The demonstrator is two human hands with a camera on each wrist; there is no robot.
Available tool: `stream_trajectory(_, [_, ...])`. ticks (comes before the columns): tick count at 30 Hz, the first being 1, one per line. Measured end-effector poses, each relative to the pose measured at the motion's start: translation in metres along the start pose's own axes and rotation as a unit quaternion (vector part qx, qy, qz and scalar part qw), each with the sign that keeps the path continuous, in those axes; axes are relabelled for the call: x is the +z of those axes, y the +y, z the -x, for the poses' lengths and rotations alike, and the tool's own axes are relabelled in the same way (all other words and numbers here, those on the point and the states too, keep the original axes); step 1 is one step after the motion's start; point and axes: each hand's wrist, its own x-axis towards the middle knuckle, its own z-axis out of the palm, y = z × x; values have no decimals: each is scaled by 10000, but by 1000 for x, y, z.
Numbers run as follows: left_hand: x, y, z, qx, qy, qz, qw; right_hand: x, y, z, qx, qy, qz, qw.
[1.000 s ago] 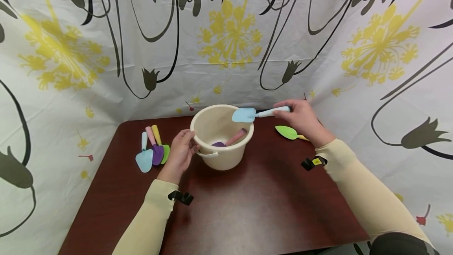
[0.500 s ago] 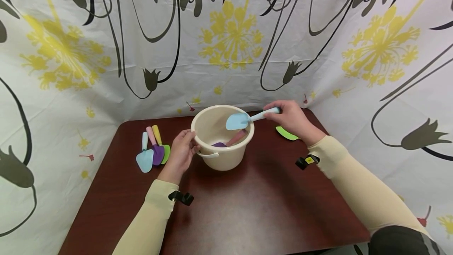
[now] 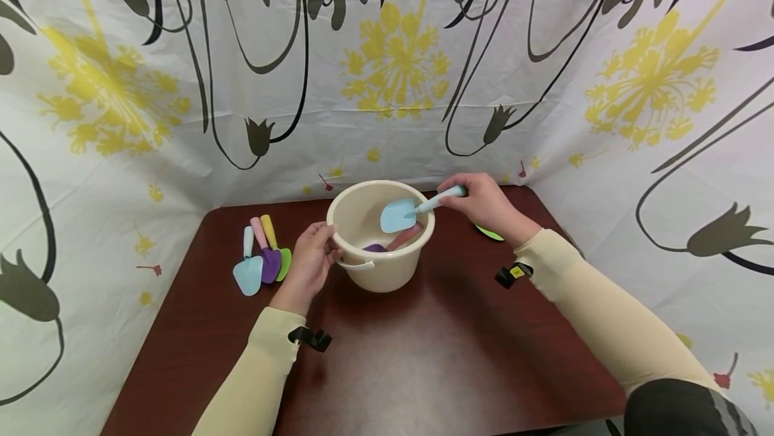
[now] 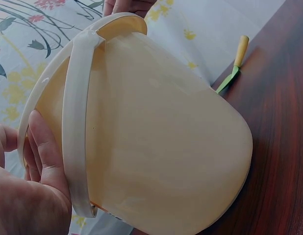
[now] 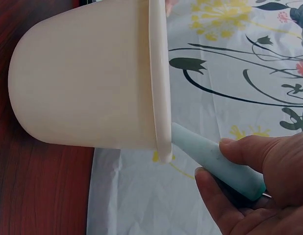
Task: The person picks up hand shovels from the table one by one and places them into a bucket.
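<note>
A cream bucket (image 3: 382, 280) stands upright toward the back of the table. My left hand (image 3: 308, 260) grips its rim at the left, thumb and fingers on either side of the wall, beside the white handle (image 4: 77, 127). With my right hand (image 3: 486, 206) I pinch the pale blue handle of a small toy trowel (image 3: 398, 215); its light blue blade points down into the bucket mouth over the right rim. In the right wrist view the trowel handle (image 5: 215, 159) lies between thumb and fingers. Inside the bucket rests another trowel (image 3: 404, 237) with a pink handle and purple blade.
Left of the bucket lie three small trowels: a blue one (image 3: 248, 276), a purple one with pink handle (image 3: 270, 263) and a green one with yellow handle (image 3: 283, 263). Another green trowel (image 3: 491, 233) lies right, partly hidden by my right arm. Patterned fabric (image 3: 387, 147) hangs behind the dark table (image 3: 363, 369).
My right hand has moved left and slightly down, bringing the blue trowel's blade from above the right rim into the bucket mouth. My left hand stays at the rim.
</note>
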Motion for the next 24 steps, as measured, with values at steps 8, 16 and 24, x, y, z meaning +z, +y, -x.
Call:
stream_trajectory(8, [0, -1, 0, 1, 2, 5, 10000, 11, -2, -6, -18, -233, -119, 9997])
stream_trajectory(16, [1, 1, 1, 21, -21, 47, 10000, 18, -12, -14, -4, -514, -152, 9986])
stream_trajectory(24, [1, 2, 4, -14, -40, 4, 10000, 28, -12, -20, -20, -728, 11, 9973])
